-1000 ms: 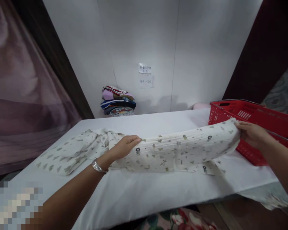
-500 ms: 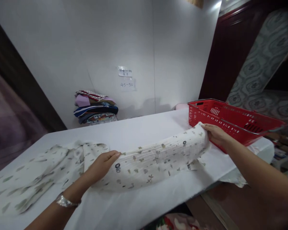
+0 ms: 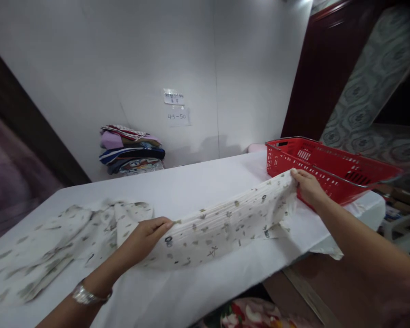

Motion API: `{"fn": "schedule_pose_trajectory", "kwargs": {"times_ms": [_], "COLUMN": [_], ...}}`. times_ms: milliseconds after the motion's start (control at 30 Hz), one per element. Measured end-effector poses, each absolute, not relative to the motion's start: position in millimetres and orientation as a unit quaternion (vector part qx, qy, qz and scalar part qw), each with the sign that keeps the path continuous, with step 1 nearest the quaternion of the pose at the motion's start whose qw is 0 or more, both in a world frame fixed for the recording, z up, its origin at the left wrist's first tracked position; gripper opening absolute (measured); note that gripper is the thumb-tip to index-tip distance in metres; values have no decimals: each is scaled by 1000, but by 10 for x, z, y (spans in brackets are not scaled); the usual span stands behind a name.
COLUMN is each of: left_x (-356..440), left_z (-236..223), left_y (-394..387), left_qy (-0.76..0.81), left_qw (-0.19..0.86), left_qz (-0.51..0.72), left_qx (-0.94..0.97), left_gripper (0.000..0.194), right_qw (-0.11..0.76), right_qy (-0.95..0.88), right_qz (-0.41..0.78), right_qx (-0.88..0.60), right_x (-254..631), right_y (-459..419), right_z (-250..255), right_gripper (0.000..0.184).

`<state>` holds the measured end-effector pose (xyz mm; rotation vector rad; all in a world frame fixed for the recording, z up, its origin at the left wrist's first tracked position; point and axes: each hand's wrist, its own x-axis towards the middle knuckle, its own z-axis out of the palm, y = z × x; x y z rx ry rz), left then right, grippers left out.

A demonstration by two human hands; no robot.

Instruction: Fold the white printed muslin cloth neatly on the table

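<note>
A white cloth garment with small printed motifs [image 3: 222, 223] is stretched between my two hands over the table. My left hand [image 3: 153, 232] pinches its upper edge at the left end. At the right end, my right hand [image 3: 305, 182] grips the upper corner, close beside the red basket. The cloth between them hangs in a band with fine gathers along its top edge. A second piece of white printed cloth [image 3: 64, 241] lies rumpled on the left of the table; whether it joins the held cloth is hidden behind my left forearm.
The white-covered table [image 3: 198, 187] stands against a pale wall. A red plastic basket [image 3: 328, 168] sits at its right end. Folded clothes [image 3: 131, 150] are stacked at the back left. Paper labels [image 3: 177, 116], one reading 45-50, hang on the wall. Below the front edge is flowered fabric [image 3: 253, 314].
My right hand has lifted slightly and pulled the cloth's upper edge tauter and straighter. The left hand keeps its pinch. The whole view has shifted a little.
</note>
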<state>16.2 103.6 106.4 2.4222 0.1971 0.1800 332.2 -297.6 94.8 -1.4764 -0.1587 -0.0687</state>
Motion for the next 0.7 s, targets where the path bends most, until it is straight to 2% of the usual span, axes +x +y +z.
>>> {"fn": "schedule_pose_trajectory", "kwargs": {"times_ms": [200,400,567,700], "left_x": [166,183,199,252], "left_z": [1169,1126,1031,753], "left_y": [827,803,841,940], "left_qy": [85,98,94,96], "left_qw": [327,344,295,231], "left_qz": [141,151,104,52], "left_qx": [931,922,945,967], "left_gripper": [41,43,44,43], "right_qw": [754,766,764,747], "right_qy": [-69,-62,-60,-79], "right_qz": [-102,-77,-61,-75], "right_qx": [-645,-635,-639,-656], "right_x": [3403,3364,3330,3288], "right_y": [-3038,-3005,-2965,-2900], "right_z": [1031,1099,1140,1139], "right_gripper": [21,24,25,24]}}
